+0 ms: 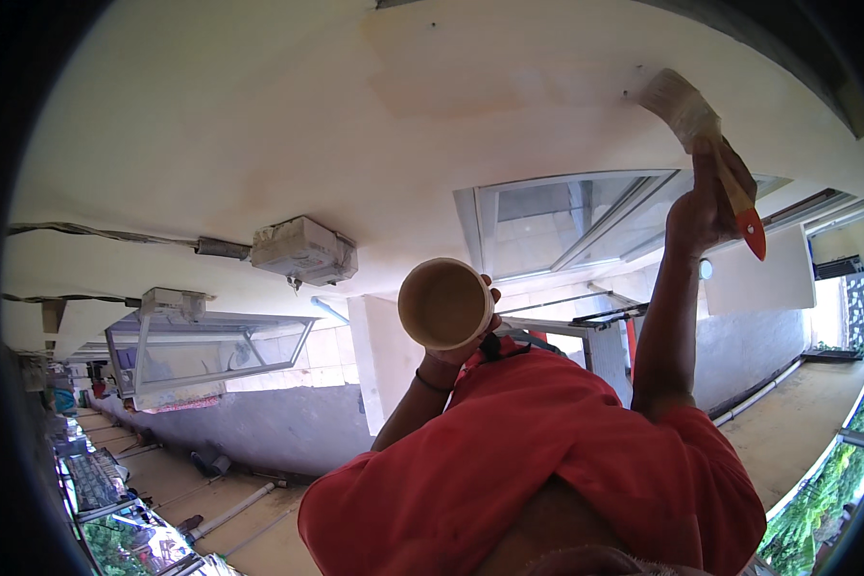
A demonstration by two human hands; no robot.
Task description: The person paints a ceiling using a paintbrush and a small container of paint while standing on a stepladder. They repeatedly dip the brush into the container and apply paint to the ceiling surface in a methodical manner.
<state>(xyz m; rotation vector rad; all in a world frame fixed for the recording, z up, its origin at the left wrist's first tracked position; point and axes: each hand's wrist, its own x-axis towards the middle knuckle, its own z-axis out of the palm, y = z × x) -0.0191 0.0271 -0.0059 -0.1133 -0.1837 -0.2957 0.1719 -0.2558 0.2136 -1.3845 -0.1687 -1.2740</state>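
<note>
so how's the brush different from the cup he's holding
The brush is flat and long, with pale bristles and an orange handle tip; the cup is round and tan all over. The brush is raised high in the right hand, bristles against the cream wall; the cup sits lower in the left hand, its round end facing the camera. Both are held up, one per hand.

Concrete ledge (259, 480) running along the grey wall (288, 427); pipes (235, 509) lying on it lengthwise, two dark objects (206, 464) sitting near the wall base. Right-side ledge (797, 413) carrying one pipe (758, 396) along its wall.
</note>
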